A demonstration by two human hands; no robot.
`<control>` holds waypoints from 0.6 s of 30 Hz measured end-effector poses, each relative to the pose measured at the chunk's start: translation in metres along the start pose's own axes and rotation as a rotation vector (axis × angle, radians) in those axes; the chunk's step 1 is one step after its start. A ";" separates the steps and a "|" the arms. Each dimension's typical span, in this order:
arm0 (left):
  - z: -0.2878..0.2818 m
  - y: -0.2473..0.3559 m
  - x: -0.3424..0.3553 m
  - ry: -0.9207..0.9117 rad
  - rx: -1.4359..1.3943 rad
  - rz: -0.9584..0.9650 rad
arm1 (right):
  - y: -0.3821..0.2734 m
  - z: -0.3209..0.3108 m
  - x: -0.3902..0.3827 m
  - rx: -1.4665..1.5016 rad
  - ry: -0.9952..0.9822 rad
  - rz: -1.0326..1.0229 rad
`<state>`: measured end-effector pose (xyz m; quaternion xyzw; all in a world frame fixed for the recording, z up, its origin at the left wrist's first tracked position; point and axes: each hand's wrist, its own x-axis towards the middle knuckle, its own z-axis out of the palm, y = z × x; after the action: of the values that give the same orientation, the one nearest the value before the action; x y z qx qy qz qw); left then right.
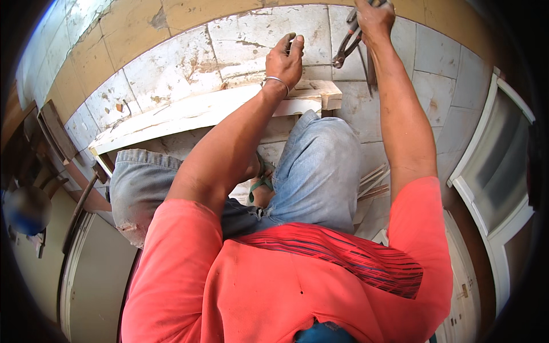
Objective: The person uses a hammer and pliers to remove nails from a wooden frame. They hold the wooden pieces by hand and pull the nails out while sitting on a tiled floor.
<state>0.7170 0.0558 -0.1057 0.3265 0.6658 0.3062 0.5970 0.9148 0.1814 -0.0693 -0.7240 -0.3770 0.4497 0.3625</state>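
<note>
My right hand (376,22) is raised at the top right, its fingers wrapped around a pair of pincers (345,50) whose jaws point down and left. A thin dark bar (370,68) shows next to that forearm; whether it is held or lies on the floor I cannot tell. My left hand (285,64), with a metal bracelet at the wrist, hovers over a long white-painted wooden plank (194,113). Its fingers are bent but apart, with nothing visible between them. The plank runs in front of my knees and shows bare wood at its right end.
Worn white tiles (257,31) with stains cover the floor ahead, with a yellowish band beyond. At right stands a white-framed panel (489,166). Thin wooden strips (374,183) lie beside my right knee. A pale panel (100,274) and blurred clutter are at left.
</note>
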 end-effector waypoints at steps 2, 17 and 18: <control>0.000 -0.004 0.002 -0.054 -0.089 0.059 | -0.023 0.023 0.007 -0.319 0.172 -0.269; 0.011 0.021 -0.010 -0.185 -0.284 -0.068 | 0.016 0.044 -0.009 0.429 -0.256 0.526; 0.010 0.018 -0.011 -0.168 -0.302 -0.077 | 0.019 0.047 -0.012 0.411 -0.231 0.530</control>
<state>0.7294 0.0579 -0.0860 0.2320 0.5720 0.3511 0.7041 0.8713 0.1711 -0.0964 -0.6530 -0.1162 0.6736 0.3262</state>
